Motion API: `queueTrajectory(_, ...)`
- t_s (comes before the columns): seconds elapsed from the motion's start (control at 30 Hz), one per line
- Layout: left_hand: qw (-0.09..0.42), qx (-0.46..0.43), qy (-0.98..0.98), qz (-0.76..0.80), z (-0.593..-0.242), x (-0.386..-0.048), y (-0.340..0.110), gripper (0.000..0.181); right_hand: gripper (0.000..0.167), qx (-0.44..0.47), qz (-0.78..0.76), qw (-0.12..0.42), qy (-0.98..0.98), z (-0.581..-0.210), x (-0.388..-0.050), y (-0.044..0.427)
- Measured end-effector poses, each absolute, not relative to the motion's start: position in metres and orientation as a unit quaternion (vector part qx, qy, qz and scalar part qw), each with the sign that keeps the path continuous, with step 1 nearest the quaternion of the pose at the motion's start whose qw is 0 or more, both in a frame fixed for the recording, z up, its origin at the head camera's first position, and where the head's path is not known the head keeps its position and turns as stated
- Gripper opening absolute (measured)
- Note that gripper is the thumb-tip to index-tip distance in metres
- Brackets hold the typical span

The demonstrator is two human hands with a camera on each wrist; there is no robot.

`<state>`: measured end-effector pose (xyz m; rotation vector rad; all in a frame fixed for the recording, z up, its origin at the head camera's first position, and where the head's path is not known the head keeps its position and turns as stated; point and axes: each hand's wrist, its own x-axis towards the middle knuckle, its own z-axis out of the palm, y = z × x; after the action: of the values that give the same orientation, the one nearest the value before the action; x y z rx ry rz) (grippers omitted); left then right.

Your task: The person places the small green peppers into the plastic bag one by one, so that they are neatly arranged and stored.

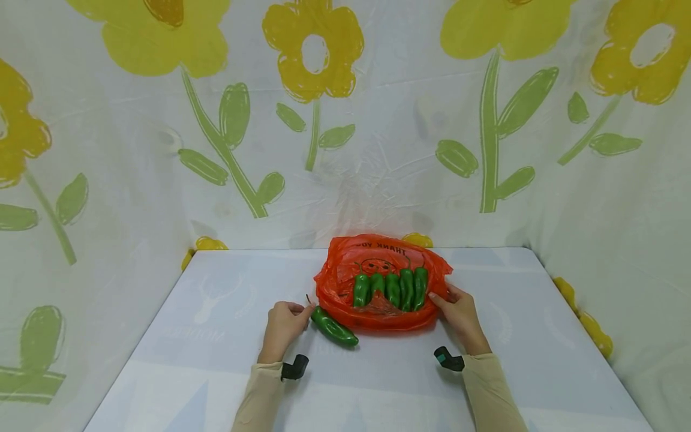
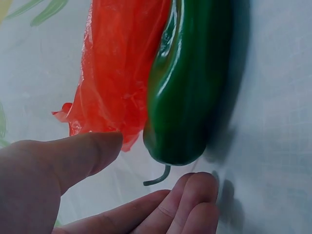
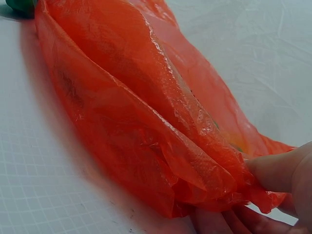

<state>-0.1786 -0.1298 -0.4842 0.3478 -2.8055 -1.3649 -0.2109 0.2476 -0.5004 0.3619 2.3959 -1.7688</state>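
Note:
A red plastic bag with dark printing lies spread on the table, its mouth turned up. Several green peppers lie side by side in it. Outside the bag, at its front left, one more green pepper rests on the table. My left hand is at this pepper's stem end. In the left wrist view the thumb and fingers stand apart around the thin stem, without gripping it. My right hand pinches the bag's right edge between thumb and fingers, with crumpled plastic between them.
The white table has a faint pale print. Its back edge meets a hanging cloth with yellow flowers, which also covers both sides. Black angled mounts sit at both wrists.

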Motion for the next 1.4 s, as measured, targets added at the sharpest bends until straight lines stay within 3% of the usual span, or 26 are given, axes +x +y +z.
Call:
queueTrajectory(0.57, -0.040, 0.098, -0.904, -0.413, -0.484, -0.179, -0.121, 0.039, 0.067, 0.127, -0.596, 0.078, 0.789, -0.501, -0.211, 0.247)
queueTrajectory(1.4, -0.063, 0.107, -0.890, -0.440, -0.483, -0.185, -0.115, 0.038, 0.067, 0.126, -0.596, 0.076, 0.790, -0.503, -0.213, 0.249)
